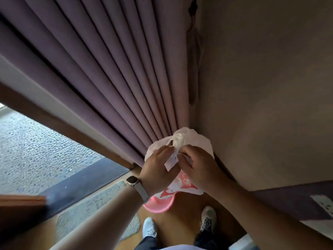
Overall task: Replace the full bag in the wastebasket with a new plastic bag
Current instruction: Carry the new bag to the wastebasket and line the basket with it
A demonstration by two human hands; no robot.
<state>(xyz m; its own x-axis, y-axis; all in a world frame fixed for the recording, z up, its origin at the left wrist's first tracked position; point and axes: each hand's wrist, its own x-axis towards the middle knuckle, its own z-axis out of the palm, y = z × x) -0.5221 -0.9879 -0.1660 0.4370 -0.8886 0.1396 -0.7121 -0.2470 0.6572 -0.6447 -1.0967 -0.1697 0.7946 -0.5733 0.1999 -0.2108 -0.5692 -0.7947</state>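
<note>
A white plastic bag (189, 139) with red print on its lower part is held up in front of me, above a pink wastebasket (158, 204) on the floor. My left hand (158, 168) and my right hand (200, 166) both pinch the bag's gathered top edge, close together at its middle. The bag's body bulges behind my hands and its printed part hangs below them. Only the near rim of the pink wastebasket shows under my left wrist; the inside is hidden.
A purple pleated curtain (108, 78) hangs right behind the bag, beside a beige wall (261, 96). A wooden window frame (63, 127) runs at left. My two shoes (149, 230) stand on the wooden floor just before the basket.
</note>
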